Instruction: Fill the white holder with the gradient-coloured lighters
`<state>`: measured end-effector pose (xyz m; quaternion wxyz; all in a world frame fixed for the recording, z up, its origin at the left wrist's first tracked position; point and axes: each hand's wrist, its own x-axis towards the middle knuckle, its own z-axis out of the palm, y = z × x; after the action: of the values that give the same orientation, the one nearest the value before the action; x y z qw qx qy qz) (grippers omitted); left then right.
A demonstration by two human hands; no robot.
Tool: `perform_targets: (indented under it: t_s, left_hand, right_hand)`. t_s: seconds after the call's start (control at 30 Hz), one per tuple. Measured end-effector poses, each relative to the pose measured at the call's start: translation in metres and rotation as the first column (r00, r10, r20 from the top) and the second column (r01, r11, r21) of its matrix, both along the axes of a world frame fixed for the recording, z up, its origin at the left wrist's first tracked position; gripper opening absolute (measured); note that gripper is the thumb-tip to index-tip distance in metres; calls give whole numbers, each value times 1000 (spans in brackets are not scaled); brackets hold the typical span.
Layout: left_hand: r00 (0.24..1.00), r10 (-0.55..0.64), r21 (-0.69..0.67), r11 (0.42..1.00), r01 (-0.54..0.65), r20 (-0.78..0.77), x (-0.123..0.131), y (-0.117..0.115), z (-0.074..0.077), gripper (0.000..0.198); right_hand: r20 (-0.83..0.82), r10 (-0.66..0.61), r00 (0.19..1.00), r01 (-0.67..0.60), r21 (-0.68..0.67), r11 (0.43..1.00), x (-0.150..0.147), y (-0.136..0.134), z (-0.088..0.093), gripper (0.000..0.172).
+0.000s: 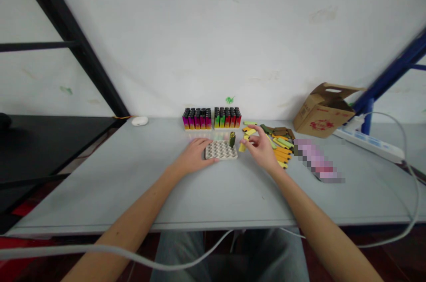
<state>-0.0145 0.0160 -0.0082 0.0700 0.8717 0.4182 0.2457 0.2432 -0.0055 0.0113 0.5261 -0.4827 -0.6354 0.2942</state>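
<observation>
Perforated beige tray point(221, 150) on the grey worktop point(133, 184), with the left hand point(195, 155) spread flat over its left edge; olive-green cylinder point(232, 139) upright at the tray's far edge; right hand point(262, 148) spread open, just beside loose yellow strips point(242, 147); rows of lighters point(196, 118) beyond.

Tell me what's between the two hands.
Head view: a white holed tray, an upright green piece and a yellow stick lie between the left hand and right hand.

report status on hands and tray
Left hand on the edge of the perforated tray. Right hand at a yellow stick, by the coloured stick pile. Olive cylinder upright on the tray.
</observation>
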Motion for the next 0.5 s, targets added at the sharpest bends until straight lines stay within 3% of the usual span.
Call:
perform_targets:
  t_s: [0.17,0.5]
  left_hand:
    - [1000,3,-17,1000,-3,5,0,0,1,65]
    - [1000,-1,-3,1000,1,-5,2,-4,2,62]
  right_hand:
    - [52,45,998,-49,80,996,-1,0,-5,25]
    - [125,97,987,-119,186,975,-8,-3,-10,22]
